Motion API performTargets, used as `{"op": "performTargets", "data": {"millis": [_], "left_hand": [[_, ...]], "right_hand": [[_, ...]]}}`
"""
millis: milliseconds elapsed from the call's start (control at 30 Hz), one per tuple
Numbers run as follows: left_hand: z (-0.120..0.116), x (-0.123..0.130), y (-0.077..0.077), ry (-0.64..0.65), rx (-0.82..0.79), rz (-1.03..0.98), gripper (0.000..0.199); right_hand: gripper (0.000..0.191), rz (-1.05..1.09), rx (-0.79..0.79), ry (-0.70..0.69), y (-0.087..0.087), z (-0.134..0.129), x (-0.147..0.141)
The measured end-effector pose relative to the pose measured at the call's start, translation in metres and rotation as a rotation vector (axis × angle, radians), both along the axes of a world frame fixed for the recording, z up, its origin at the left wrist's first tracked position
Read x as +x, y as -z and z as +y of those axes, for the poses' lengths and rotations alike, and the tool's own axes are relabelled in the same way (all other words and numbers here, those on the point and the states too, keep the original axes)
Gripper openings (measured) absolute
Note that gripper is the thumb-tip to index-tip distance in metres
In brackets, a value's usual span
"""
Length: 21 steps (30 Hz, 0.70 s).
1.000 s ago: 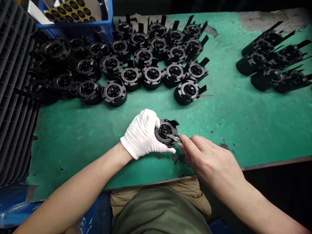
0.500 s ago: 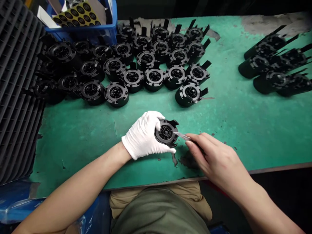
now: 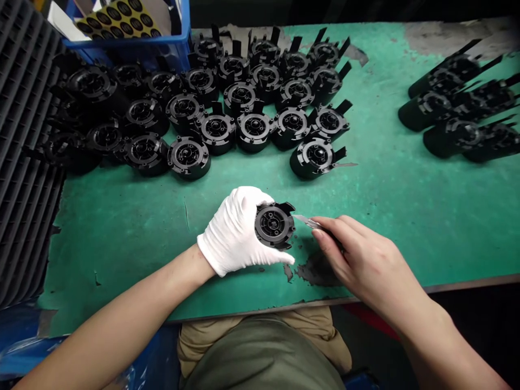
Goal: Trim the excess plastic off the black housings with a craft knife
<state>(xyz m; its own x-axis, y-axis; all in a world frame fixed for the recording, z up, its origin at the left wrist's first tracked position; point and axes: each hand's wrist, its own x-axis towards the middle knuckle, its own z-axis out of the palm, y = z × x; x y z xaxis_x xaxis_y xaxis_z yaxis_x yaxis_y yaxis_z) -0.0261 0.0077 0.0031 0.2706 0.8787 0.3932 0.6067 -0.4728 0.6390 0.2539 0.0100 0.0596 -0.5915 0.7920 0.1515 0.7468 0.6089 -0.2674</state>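
Note:
A round black plastic part (image 3: 274, 223) is gripped from its left side by my left hand (image 3: 238, 230), which wears a white glove. The thumb lies along the part's lower edge, and the part's ringed face is turned up toward me. My right hand (image 3: 359, 252), bare, is closed around a knife (image 3: 307, 221) with a thin metal blade. The blade points left, with its tip at or just beside the right rim of the black part; whether they touch I cannot tell.
Rows of similar black parts (image 3: 255, 127) stand across the green table (image 3: 244, 189). Another group (image 3: 426, 108) is at the right. At the back left is a blue bin (image 3: 134, 51) with a yellow sticker sheet (image 3: 119, 21); a dark ribbed stack (image 3: 24, 135) borders the left.
The black part and my left hand have moved slightly left and down, with the part's face turned more upward. The blade tip has shifted from over the face to the right rim.

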Motion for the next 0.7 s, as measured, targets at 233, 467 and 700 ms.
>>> {"op": "performTargets", "data": {"millis": [233, 467, 700], "left_hand": [[-0.002, -0.004, -0.017, 0.134, -0.023, -0.021, 0.076], [0.003, -0.015, -0.016, 0.308, -0.105, 0.003, 0.108], [0.004, -0.002, -0.013, 0.196, -0.051, 0.040, 0.088]], "right_hand": [[0.025, 0.100, -0.040, -0.135, -0.009, 0.004, 0.013], [0.025, 0.033, -0.017, -0.179, 0.002, 0.026, 0.028], [0.022, -0.084, 0.123, -0.414, -0.003, 0.072, 0.026]]}}
